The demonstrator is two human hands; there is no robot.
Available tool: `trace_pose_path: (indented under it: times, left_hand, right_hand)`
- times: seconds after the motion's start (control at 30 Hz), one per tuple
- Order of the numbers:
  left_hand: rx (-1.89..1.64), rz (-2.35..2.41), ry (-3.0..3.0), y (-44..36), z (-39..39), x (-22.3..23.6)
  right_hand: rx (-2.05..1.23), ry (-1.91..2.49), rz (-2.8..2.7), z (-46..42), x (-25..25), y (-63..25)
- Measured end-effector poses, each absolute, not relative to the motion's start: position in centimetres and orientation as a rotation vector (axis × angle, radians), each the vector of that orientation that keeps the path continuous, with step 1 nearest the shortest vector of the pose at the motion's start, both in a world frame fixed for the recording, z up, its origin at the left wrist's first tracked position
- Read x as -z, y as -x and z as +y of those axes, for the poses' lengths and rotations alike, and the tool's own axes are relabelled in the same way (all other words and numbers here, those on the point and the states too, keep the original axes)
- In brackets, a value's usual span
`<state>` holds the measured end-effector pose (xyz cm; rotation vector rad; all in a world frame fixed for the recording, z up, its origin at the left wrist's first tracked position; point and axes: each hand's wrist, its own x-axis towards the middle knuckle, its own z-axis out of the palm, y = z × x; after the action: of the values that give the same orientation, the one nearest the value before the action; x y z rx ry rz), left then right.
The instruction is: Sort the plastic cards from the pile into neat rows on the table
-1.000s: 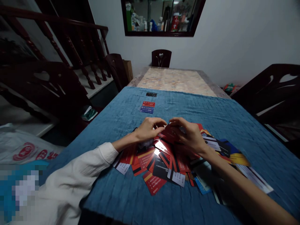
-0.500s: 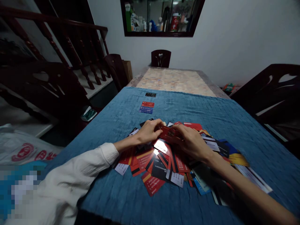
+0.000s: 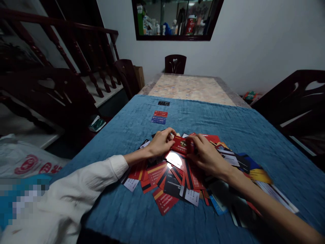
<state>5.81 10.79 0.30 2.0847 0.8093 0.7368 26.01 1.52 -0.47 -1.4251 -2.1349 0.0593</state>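
Between my two hands is a red card [image 3: 179, 143] with gold lettering and a small picture, tilted up above the pile. The fingers of my left hand [image 3: 162, 141] pinch its left edge. My right hand [image 3: 204, 152] grips its right end, its fingertips partly hidden behind the card. Below lies a spread pile of cards, mostly red ones with printed text, such as a red card [image 3: 165, 200] at the front. A dark grey card [image 3: 173, 184] and a white card [image 3: 190, 195] overlap there. Blue and yellow cards [image 3: 256, 171] lie to the right, under and beyond my right forearm.
Farther up the blue cloth [image 3: 203, 117], a red card [image 3: 160, 114] and a blue card [image 3: 158, 120] lie together, with a black card [image 3: 164, 103] beyond. Dark wooden chairs [image 3: 175, 64] surround the table. A white plastic bag [image 3: 30, 159] is at left.
The red card between my hands has tilted, so its gold lettering and picture now show more clearly. Both hands stay almost in place; the view has shifted slightly.
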Motion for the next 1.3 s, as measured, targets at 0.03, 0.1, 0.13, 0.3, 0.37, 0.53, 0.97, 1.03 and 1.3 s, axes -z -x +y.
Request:
trace_pose_path:
  times: [0.03, 0.1, 0.13, 0.3, 0.37, 0.53, 0.97, 1.03, 1.3]
  left_hand:
    - [-0.739, 0.814, -2.064, -5.9, 10.9, -0.3]
    - [-0.737, 0.819, -2.018, -6.0, 11.4, -0.1]
    - [-0.733, 0.823, -1.989, -6.1, 11.6, -0.1]
    - [-0.675, 0.841, -1.896, -6.5, 13.5, 0.0]
    - [-0.651, 0.837, -1.946, -6.5, 14.4, -0.1]
    - [-0.59, 0.826, -2.299, -6.5, 16.3, -1.1]
    - [-0.136, 0.806, -2.882, -9.0, 23.9, -3.0]
    - [-0.077, 0.849, -2.883, -9.6, 24.4, -3.0]
    - [-0.008, 0.94, -2.818, -10.4, 25.3, -1.6]
  right_hand:
    - [-0.053, 1.415, -2.136, 1.7, 0.5, -26.1]
    - [-0.024, 1.401, -2.14, 2.2, 0.5, -26.3]
    - [0.0, 1.398, -2.144, 2.5, 0.5, -26.4]
    - [0.093, 1.413, -2.188, 4.4, 0.6, -27.1]
    - [0.086, 1.411, -2.195, 5.2, 0.6, -27.5]
    - [0.021, 1.371, -2.226, 7.5, 0.1, -28.8]
    - [0.02, 1.456, -2.302, 14.9, 0.5, -30.8]
    - [0.008, 1.48, -2.308, 15.8, 0.8, -30.8]
    - [-0.027, 1.532, -2.338, 16.8, 2.0, -30.5]
